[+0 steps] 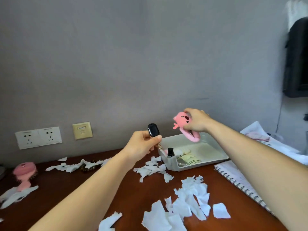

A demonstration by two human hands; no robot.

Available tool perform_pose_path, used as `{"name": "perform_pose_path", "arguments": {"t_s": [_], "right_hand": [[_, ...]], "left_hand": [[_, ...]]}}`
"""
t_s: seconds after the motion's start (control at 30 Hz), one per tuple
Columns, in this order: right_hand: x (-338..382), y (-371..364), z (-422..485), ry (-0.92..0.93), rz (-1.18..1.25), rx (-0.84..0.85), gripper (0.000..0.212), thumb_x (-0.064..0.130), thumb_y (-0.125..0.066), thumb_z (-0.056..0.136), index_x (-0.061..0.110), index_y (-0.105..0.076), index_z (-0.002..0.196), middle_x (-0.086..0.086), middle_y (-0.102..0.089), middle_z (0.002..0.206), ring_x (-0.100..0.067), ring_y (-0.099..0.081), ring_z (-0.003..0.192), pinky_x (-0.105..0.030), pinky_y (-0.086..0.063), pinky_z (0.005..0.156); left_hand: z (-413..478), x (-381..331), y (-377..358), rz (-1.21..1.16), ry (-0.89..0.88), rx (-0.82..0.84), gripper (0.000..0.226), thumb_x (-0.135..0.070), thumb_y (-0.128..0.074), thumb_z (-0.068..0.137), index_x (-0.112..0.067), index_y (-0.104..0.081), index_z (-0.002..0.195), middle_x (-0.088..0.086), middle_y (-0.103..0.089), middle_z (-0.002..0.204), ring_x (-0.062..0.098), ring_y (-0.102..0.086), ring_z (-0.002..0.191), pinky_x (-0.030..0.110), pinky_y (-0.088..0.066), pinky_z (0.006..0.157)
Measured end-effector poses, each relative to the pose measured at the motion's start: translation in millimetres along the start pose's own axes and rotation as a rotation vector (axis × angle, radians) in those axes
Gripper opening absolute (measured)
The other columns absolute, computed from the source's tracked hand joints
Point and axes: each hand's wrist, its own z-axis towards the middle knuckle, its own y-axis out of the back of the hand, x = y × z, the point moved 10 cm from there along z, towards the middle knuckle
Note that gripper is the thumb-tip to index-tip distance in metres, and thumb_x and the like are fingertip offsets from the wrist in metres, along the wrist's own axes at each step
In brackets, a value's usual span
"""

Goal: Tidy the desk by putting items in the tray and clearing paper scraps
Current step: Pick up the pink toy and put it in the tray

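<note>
My left hand grips a black key fob with a key hanging below it, just left of the grey tray. My right hand pinches a pink plush animal toy whose pink loop dangles over the tray's back edge. Inside the tray lie a small black bottle, some white and cream items and a striped cloth. White paper scraps are strewn over the brown desk, in front of the tray and to the left.
A pink hairbrush lies at the desk's far left among scraps. A spiral notebook sits right of the tray under my right forearm. Wall sockets are on the grey wall. A dark beaded item lies among scraps at the back.
</note>
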Motion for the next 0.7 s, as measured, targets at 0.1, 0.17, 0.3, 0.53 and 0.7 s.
{"name": "perform_pose_path", "arguments": {"t_s": [0.1, 0.17, 0.3, 0.53, 0.7], "right_hand": [[-36, 14, -4, -0.037, 0.006, -0.010, 0.051, 0.021, -0.069, 0.076, 0.017, -0.052, 0.125, -0.008, -0.062, 0.121, -0.031, -0.055, 0.112, -0.031, -0.041, 0.087], [-60, 17, -6, -0.066, 0.005, -0.003, 0.049, 0.020, -0.068, 0.076, 0.017, -0.054, 0.123, -0.009, -0.062, 0.120, -0.030, -0.055, 0.111, -0.030, -0.040, 0.085], [-103, 15, -6, -0.119, 0.025, 0.015, 0.052, 0.019, -0.069, 0.076, 0.019, -0.052, 0.126, -0.008, -0.060, 0.121, -0.030, -0.053, 0.113, -0.030, -0.039, 0.085], [-151, -13, 10, -0.160, 0.051, 0.034, 0.053, 0.021, -0.069, 0.074, 0.020, -0.052, 0.124, -0.006, -0.061, 0.119, -0.029, -0.055, 0.109, -0.030, -0.042, 0.082], [-168, -39, 30, -0.168, 0.072, 0.033, 0.047, 0.021, -0.068, 0.071, 0.022, -0.054, 0.116, -0.007, -0.064, 0.113, -0.031, -0.057, 0.105, -0.036, -0.051, 0.086]], "left_hand": [[16, -19, -32, 0.019, -0.055, 0.015, 0.027, -0.016, -0.064, 0.089, -0.012, -0.051, 0.112, 0.005, -0.059, 0.076, 0.008, -0.047, 0.053, 0.016, -0.041, 0.050], [28, -27, -54, 0.020, -0.060, 0.042, 0.034, -0.012, -0.064, 0.088, -0.009, -0.044, 0.116, 0.015, -0.060, 0.082, 0.013, -0.047, 0.049, 0.018, -0.044, 0.044], [59, -33, -98, 0.049, -0.074, 0.068, 0.025, -0.011, -0.062, 0.089, -0.012, -0.044, 0.107, 0.007, -0.060, 0.069, 0.004, -0.054, 0.037, 0.020, -0.047, 0.045], [113, 0, -156, 0.239, -0.022, 0.035, 0.002, -0.014, -0.048, 0.094, -0.013, -0.048, 0.093, 0.011, -0.066, 0.077, 0.015, -0.061, 0.050, 0.018, -0.047, 0.045], [141, 39, -182, 0.347, 0.046, 0.013, 0.011, -0.012, -0.048, 0.091, -0.014, -0.055, 0.083, 0.018, -0.069, 0.086, 0.033, -0.068, 0.084, 0.029, -0.048, 0.065]]}}
